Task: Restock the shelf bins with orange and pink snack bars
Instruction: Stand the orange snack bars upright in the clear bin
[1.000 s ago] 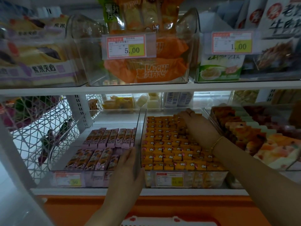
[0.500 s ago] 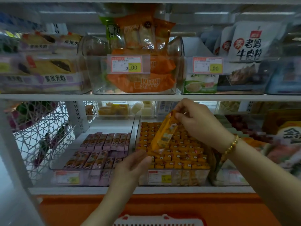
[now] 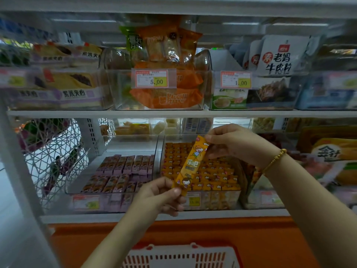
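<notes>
Now the person holds one orange snack bar (image 3: 190,164) with both hands in front of the lower shelf. The left hand (image 3: 160,196) pinches the lower end of the wrapper between thumb and curled fingers, and the right hand (image 3: 231,144) pinches the upper end with its fingertips. The bar stands tilted, its top leaning to the right, and its printed face with a cartoon figure is turned to the camera. It is in the air before the clear bin (image 3: 222,200) on the right, which is filled with rows of orange bars (image 3: 212,171) standing on end. Just beside it on the left, wall touching wall, stands a second clear bin (image 3: 108,202) with pink bars (image 3: 125,165); these fill the front part, and the back part of its floor is bare. A gold bead bracelet (image 3: 274,160) sits on the right wrist. On the upper shelf a transparent box carries a price label (image 3: 151,79) reading 5.00, with orange packets behind it. A white wire basket (image 3: 54,151) hangs at the left of the lower shelf. At the bottom edge of the view, the rim of a red and white shopping basket (image 3: 181,256) shows between the forearms.
</notes>
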Motion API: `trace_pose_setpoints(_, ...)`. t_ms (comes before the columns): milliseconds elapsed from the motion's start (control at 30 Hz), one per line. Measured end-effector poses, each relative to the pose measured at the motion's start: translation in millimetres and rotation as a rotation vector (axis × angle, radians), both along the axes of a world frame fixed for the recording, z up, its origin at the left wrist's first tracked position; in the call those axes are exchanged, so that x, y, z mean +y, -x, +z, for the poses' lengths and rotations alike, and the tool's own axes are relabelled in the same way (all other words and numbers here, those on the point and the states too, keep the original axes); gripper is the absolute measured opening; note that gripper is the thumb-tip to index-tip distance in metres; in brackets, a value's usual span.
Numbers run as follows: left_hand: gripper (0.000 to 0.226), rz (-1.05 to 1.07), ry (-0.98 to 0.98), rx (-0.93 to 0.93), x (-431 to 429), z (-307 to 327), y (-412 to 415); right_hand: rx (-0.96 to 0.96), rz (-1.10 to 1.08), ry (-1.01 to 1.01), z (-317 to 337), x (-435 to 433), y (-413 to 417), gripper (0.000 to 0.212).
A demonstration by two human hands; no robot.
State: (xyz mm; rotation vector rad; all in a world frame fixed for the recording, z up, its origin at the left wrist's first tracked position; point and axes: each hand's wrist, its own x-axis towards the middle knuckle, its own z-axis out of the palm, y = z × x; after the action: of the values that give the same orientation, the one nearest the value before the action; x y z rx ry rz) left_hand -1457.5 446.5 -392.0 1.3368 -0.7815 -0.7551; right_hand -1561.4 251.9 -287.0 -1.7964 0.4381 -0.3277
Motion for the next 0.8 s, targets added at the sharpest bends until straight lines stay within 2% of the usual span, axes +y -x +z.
trace_pose_setpoints(100, 0.014, -0.010, -0.019, -0.047, 4.0, 0.2, -0.1, 0.000, 0.033, -0.122, -4.0, 2.3, -2.8, 0.016)
trace_pose_setpoints(200, 0.024, 0.014, -0.033, -0.089, 7.7, -0.1, -2.6, 0.020, 0.059, -0.179, -6.4, 3.3, -5.0, 0.015)
trace_pose_setpoints(367, 0.025, 0.030, -0.052, -0.140, 10.6, -1.7, -5.2, 0.023, 0.072, -0.216, -9.0, 2.5, -9.4, 0.030)
trace_pose_setpoints(467, 0.026, 0.050, -0.072, -0.194, 10.1, -2.8, -4.7, 0.048, 0.130, -0.191, -9.6, 1.0, -11.6, 0.047)
trace_pose_setpoints(600, 0.027, 0.083, -0.085, -0.231, 10.3, -2.5, -5.5, 0.078, 0.182, -0.125, -10.5, -1.2, -12.0, 0.054)
trace_pose_setpoints(733, 0.033, 0.145, -0.151, -0.244, 7.2, -4.0, -3.8, 0.164, 0.169, 0.140, -17.3, 1.9, -17.5, 0.041)
trace_pose_setpoints(800, 0.041, 0.171, -0.172, -0.044, 4.9, -4.4, -5.8, 0.144, 0.179, 0.191, -16.6, 3.0, -20.2, 0.033)
